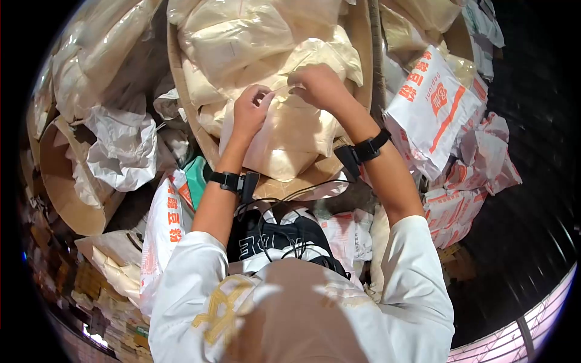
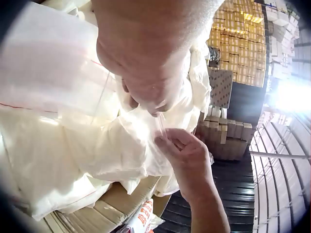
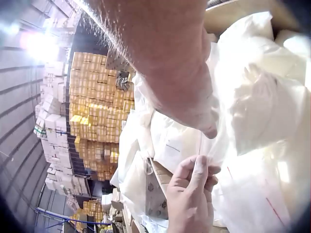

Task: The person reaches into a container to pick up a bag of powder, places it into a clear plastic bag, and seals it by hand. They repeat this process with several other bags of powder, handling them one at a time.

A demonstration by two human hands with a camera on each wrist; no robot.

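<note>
Shirt (image 1: pixel 187 296): white, bottom of head frame;
Bag (image 1: pixel 296 130): pale, frame's upper middle;
Left hand (image 1: pixel 250 109): pinching its film, centre-left;
Right hand (image 1: pixel 319 86): pinching it too, slightly higher;
Box (image 1: pixel 365 37): cardboard, around it, upper middle

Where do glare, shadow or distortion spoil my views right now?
Head view: black curved fisheye edges, shine on the glossy cream plastic bags, an apparent dark shadow across the white fabric shirt; left wrist view: blown-out white light at right; right wrist view: pinkish-white flare upper left.
</note>
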